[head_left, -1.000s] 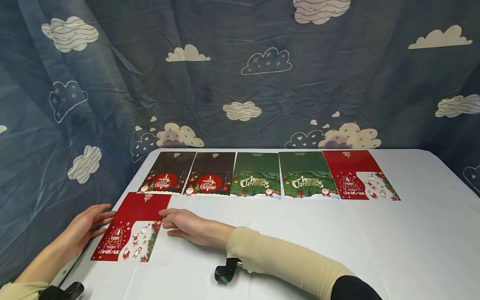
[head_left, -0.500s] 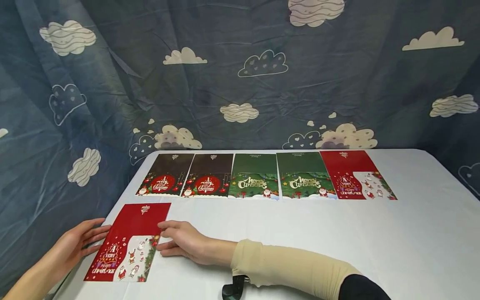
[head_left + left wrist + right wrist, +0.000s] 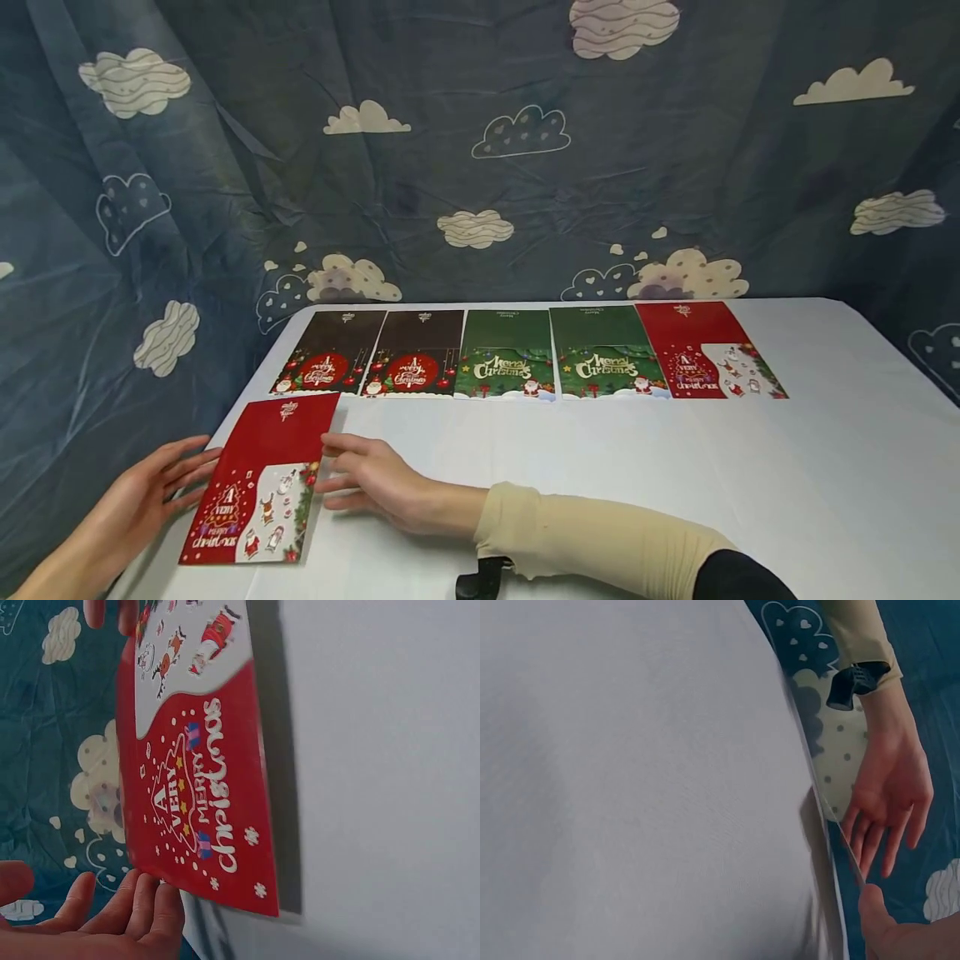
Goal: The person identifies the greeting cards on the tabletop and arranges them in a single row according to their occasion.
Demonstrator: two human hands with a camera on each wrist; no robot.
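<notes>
A red Christmas card [image 3: 285,442], lettered "A Very Merry Christmas", is held between both hands at the front left of the table. In the left wrist view its near edge stands off the white surface, with a shadow beneath. My left hand [image 3: 153,492] has its fingers extended, fingertips [image 3: 166,900] at the card's left edge. Across from it, my right hand [image 3: 386,483] touches the right edge with loosely bent fingers. The right wrist view shows the card nearly edge-on, a right fingertip [image 3: 872,901] against it and the left hand [image 3: 891,784] beyond.
Along the back of the white table [image 3: 600,475] lies a row of cards: two dark ones [image 3: 341,329], [image 3: 422,332], two green ones [image 3: 508,325], [image 3: 596,323] and a red one [image 3: 678,321] at the right. A cloud-patterned curtain [image 3: 420,183] hangs behind and at the left.
Both hands have brought the red card nearer the person, away from the row, opening a gap. Since half a second ago it has shifted slightly right and away. The row of cards stays put.
</notes>
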